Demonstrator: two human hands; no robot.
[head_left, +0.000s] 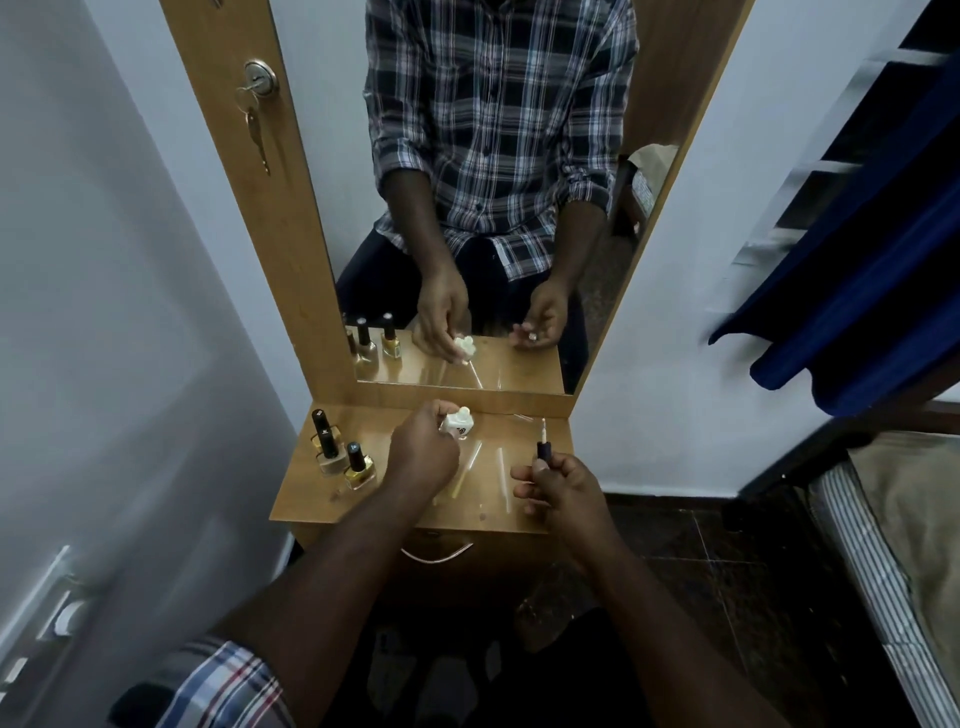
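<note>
**Open bottle, loaded brush: where a spill could start**

Our left hand (423, 447) is curled round the small white nail-polish bottle (457, 422). Its fingers wrap the body from the near side, and the open neck leans away towards the mirror. Our right hand (563, 488) pinches the dark-handled applicator brush (544, 448) between thumb and fingertips. The pale bristle end points up and away from us, well apart from the bottle mouth.

The main risk, as we judge it, is the tilt. The bottle is uncapped and not upright, so if the left wrist rolled a little further, polish could run over the lip. It would land on the glossy wooden dressing-table top (363, 506). We cannot tell whether the bottle's base rests on the wood or hangs just above it, so a slack grip could also let it tip. The brush carries its own hazard: any polish on it could drip onto the table or our fingers during the crossing back to the neck. A hurried approach could miss the narrow mouth and smear the rim.

Both forearms reach forward from below, with the left wrist turned inward over the bottle. The right wrist is held nearly straight, lower and nearer to us.

Two gold-tinted polish bottles with tall black caps (340, 457) stand near the left elbow's path. A careless sweep of that arm could knock them over.
</note>
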